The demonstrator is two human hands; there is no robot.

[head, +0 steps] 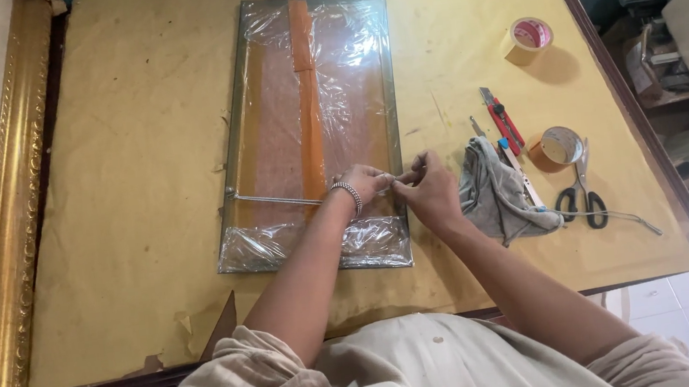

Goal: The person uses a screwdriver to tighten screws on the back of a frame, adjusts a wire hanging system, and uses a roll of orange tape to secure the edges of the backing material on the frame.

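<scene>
Yellow-brown paper, torn at its near edge, covers the wide surface (146,199) on which everything is laid. At the centre a flat rectangular panel (311,128) wrapped in clear plastic film is seen, its long side running from twelve to six o'clock, with an orange strip (307,94) down its middle. A thin metal rod (276,199) is laid across the panel's lower part, from nine o'clock towards the hands.

Both hands are brought together at the panel's right edge, near its lower end. The left hand (365,184), with a beaded bracelet (349,195) at the wrist, is closed narrowly, its fingertips pinched at the rod's end. The right hand (429,192) is curled against it, fingertips touching the left's; something small appears to be gripped between them, though what it is cannot be told from this view.

Just beside the right hand at three o'clock a crumpled grey cloth (496,193) is lying. Further right, a roll of brown tape (560,146) and black-handled scissors (582,192) are placed, the scissors just beside the roll. A red utility knife (502,119) lies at one o'clock from the hands, and a second tape roll (529,36) well beyond it. Along the left edge, at nine o'clock, an ornate gilded frame (5,215) is set.
</scene>
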